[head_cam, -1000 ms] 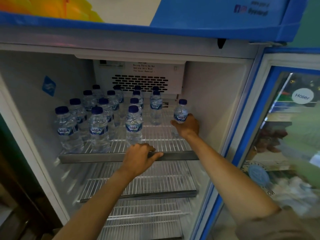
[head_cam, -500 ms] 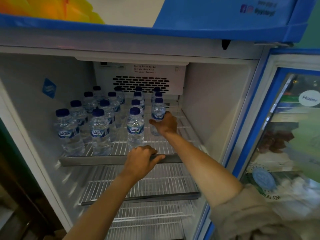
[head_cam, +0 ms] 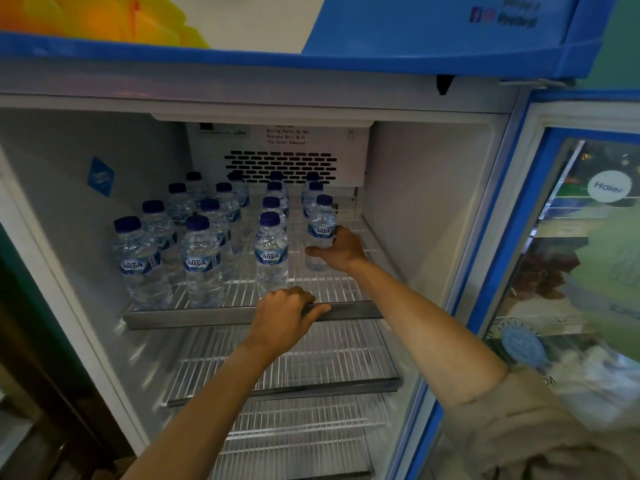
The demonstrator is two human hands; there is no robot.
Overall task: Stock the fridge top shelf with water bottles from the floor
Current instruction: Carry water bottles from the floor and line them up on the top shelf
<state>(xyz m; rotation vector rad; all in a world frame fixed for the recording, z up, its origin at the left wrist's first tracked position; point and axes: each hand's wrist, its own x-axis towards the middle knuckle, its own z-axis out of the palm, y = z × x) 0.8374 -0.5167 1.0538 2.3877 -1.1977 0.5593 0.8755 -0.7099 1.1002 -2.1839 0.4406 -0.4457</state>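
Observation:
The fridge's top shelf is a white wire rack with a grey front rail. Several small clear water bottles with dark blue caps stand on it in rows, filling the left and middle. My right hand grips one more bottle, upright on the rack in the fourth row from the left, in front of two others. My left hand holds the shelf's front rail with fingers curled over it. The floor bottles are out of view.
The right strip of the top shelf is bare wire beside the fridge's inner wall. Two lower wire shelves carry nothing. The glass door stands open at right. A vented fan cover sits at the back.
My right hand carried the bottle from the right side of the shelf leftward and set it down in front of the fourth row. My left hand stayed on the rail.

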